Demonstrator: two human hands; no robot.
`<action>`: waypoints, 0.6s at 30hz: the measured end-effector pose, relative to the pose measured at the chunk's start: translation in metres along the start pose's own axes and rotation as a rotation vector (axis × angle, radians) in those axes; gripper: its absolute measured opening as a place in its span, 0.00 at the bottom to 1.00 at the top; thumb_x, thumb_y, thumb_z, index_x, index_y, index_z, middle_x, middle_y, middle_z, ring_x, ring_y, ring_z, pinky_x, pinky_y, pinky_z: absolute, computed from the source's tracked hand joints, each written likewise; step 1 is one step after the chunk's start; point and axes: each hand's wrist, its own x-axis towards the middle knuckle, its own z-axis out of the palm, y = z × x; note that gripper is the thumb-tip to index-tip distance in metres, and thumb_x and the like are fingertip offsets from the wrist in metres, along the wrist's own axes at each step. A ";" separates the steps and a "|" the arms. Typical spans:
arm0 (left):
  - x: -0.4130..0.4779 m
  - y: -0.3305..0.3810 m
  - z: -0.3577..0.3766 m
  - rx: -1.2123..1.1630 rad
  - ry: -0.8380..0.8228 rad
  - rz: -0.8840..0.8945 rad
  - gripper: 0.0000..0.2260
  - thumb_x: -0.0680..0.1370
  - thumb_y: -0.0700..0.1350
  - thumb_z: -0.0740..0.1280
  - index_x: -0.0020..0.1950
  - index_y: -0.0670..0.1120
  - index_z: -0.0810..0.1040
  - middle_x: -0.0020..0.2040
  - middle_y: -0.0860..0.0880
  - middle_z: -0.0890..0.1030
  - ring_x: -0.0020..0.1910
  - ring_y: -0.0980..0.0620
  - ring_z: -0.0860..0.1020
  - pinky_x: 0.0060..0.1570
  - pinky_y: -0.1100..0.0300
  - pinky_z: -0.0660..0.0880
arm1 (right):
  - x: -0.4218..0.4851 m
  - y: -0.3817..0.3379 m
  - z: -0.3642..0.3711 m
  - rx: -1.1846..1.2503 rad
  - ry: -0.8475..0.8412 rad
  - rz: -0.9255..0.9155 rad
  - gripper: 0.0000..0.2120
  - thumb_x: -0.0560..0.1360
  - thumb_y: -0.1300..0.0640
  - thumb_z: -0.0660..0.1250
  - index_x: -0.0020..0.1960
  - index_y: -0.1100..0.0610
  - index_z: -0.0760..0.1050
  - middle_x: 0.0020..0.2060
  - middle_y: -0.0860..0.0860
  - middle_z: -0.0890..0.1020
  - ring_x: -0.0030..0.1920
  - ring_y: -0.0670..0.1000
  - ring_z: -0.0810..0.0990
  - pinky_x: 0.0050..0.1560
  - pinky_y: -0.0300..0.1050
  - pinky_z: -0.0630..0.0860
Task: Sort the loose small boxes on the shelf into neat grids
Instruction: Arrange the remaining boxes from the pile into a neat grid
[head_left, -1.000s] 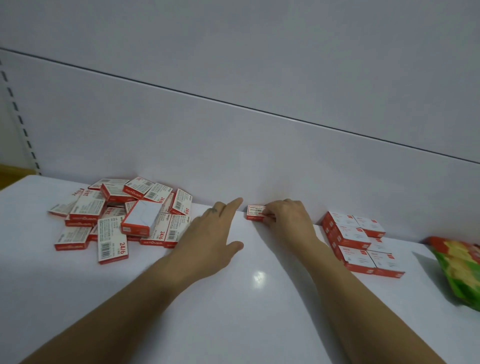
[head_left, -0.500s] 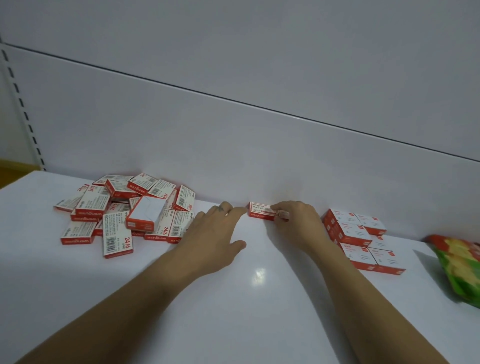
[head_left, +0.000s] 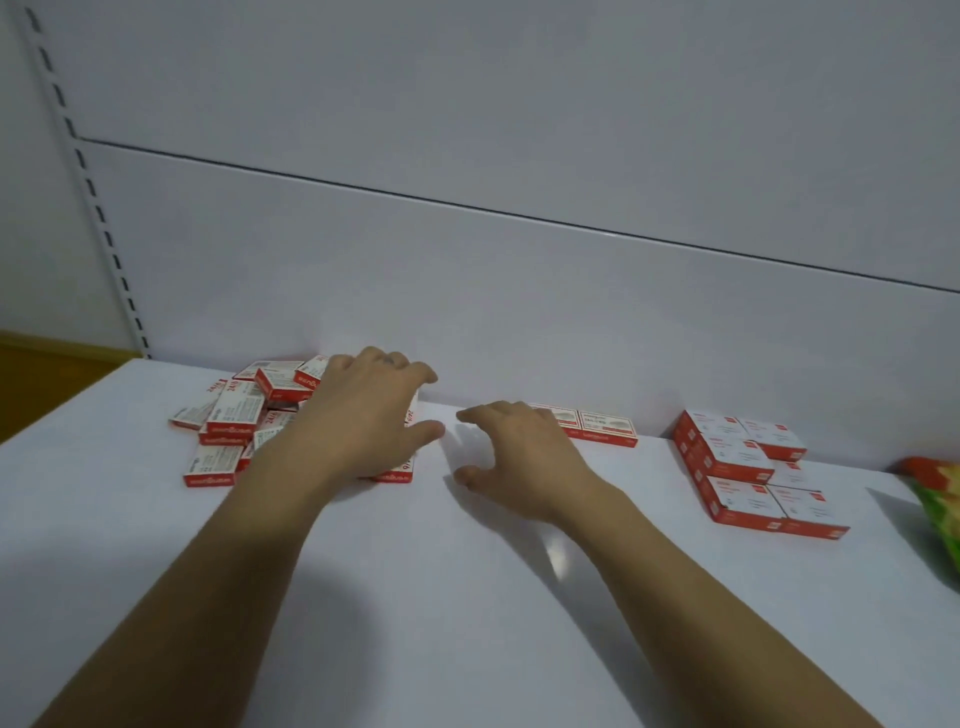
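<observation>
A loose heap of small red-and-white boxes (head_left: 234, 421) lies at the back left of the white shelf (head_left: 415, 597). My left hand (head_left: 369, 415) hovers over the heap's right side with fingers spread, hiding several boxes; it holds nothing I can see. My right hand (head_left: 514, 457) is open just above the shelf, fingers spread, empty. Behind it two flat boxes (head_left: 602, 428) lie side by side against the back wall. A neat stacked grid of boxes (head_left: 748, 467) stands to the right.
A green and red snack bag (head_left: 935, 499) lies at the far right edge. The white back panel (head_left: 467, 291) rises right behind the boxes. A slotted upright (head_left: 88, 182) runs along the left, with a wooden surface (head_left: 47, 374) beyond the shelf's left end.
My right hand let go of the box it placed by the back wall and drew back to the left. My left hand moved left over the loose heap.
</observation>
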 end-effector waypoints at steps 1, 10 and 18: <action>-0.002 -0.007 -0.001 0.001 -0.009 -0.031 0.24 0.75 0.61 0.62 0.69 0.56 0.67 0.68 0.51 0.71 0.67 0.48 0.65 0.65 0.49 0.61 | 0.003 -0.006 0.004 -0.003 -0.017 -0.011 0.30 0.73 0.43 0.66 0.72 0.49 0.64 0.68 0.49 0.72 0.67 0.53 0.68 0.68 0.49 0.60; -0.013 -0.043 -0.015 -0.137 -0.056 -0.197 0.22 0.75 0.53 0.66 0.69 0.58 0.67 0.65 0.52 0.73 0.64 0.50 0.68 0.66 0.46 0.65 | 0.030 -0.039 0.025 0.063 -0.075 -0.025 0.37 0.65 0.29 0.66 0.68 0.48 0.67 0.62 0.49 0.76 0.61 0.53 0.71 0.61 0.51 0.66; -0.012 -0.031 -0.013 -0.170 -0.065 -0.148 0.23 0.75 0.52 0.67 0.69 0.58 0.67 0.65 0.52 0.73 0.65 0.51 0.67 0.65 0.50 0.63 | 0.034 -0.032 0.022 0.273 -0.042 0.020 0.28 0.64 0.39 0.75 0.59 0.47 0.73 0.54 0.48 0.79 0.53 0.51 0.76 0.54 0.49 0.73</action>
